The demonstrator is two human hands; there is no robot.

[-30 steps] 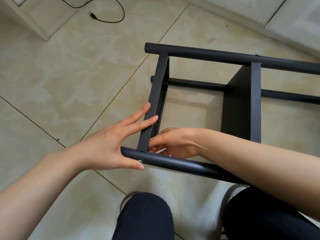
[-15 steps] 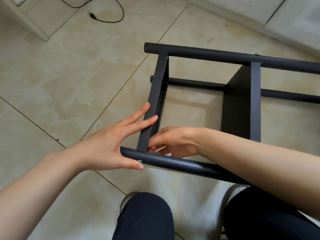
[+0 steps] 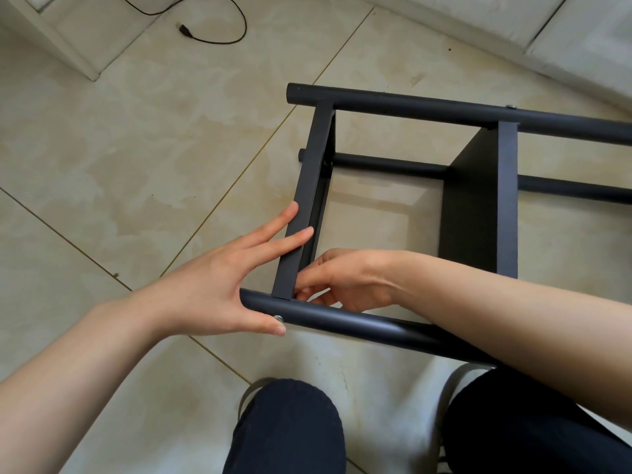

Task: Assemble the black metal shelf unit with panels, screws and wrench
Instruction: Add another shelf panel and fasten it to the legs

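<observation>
Beige tiled floor (image 3: 136, 165); black shelf frame (image 3: 478, 114) lying on it, black cable (image 3: 219, 39) beyond.

Left hand (image 3: 219, 285): forearm enters from the lower left, palm turned inward, fingers straight and spread. Two fingertips rest flat against the outer face of the end panel (image 3: 301, 213) of the shelf unit, and the thumb lies along the near side of the near tube (image 3: 342, 318), its tip just beside the screw head (image 3: 278, 317). Right hand (image 3: 345, 280): forearm crosses in from the right, above the near tube, wrist bent down. Its fingers are curled on the inner side of the end panel, tips gathered at the corner where panel meets tube; what they pinch cannot be made out. Both knees, in dark trousers, sit below the near tube.
</observation>
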